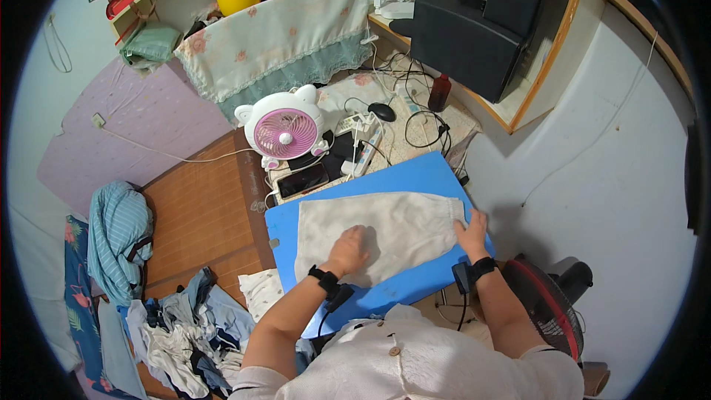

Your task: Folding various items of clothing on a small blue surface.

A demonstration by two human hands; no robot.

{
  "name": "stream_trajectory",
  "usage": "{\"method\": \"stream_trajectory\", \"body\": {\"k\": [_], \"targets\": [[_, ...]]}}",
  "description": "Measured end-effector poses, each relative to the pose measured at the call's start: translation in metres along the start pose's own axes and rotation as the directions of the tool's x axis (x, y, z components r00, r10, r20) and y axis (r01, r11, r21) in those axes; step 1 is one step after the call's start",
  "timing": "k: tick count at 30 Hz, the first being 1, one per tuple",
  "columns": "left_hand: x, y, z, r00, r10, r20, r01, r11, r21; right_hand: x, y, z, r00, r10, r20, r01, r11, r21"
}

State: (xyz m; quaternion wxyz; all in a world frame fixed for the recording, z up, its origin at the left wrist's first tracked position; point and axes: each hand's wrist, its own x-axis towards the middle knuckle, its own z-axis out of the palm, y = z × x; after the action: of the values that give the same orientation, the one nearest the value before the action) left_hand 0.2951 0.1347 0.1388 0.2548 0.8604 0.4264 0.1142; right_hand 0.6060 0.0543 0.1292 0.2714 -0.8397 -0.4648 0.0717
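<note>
A cream-coloured piece of clothing (404, 233), which looks like folded shorts or trousers with a gathered waistband at its right end, lies spread on a blue board (385, 300) in front of me. My left hand (347, 252) rests palm down on the cloth, left of its middle, and casts a shadow there. At the waistband end, my right hand (472, 235) touches the cloth's edge, thumb and fingers apart. Both wrists wear black straps with small black boxes and cables.
Beyond the board stand a white-and-pink fan (285, 133), a phone (303, 180), power strips and tangled cables. A dark red bottle (439, 93) is behind them. Rumpled clothes (189, 333) lie left on a brown mat (196, 215). A mesh-covered fan (544, 304) stands close at right.
</note>
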Motion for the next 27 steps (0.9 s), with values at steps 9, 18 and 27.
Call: {"method": "stream_trajectory", "body": {"k": [9, 18, 27], "targets": [[0.051, 0.036, 0.037, 0.973, -0.162, 0.165, 0.116, 0.96, 0.255, 0.006, 0.018, 0.01, 0.901, 0.268, 0.34, -0.385, 0.856, 0.346], [0.066, 0.039, 0.041, 0.971, -0.16, 0.18, 0.092, 0.936, 0.338, 0.024, 0.013, -0.002, 0.679, 0.221, 0.7, -0.504, 0.833, 0.226], [0.026, 0.014, 0.033, 0.982, -0.02, 0.185, -0.018, 0.979, 0.203, 0.047, -0.057, -0.031, 0.697, -0.167, 0.697, -0.482, 0.61, 0.629]]}}
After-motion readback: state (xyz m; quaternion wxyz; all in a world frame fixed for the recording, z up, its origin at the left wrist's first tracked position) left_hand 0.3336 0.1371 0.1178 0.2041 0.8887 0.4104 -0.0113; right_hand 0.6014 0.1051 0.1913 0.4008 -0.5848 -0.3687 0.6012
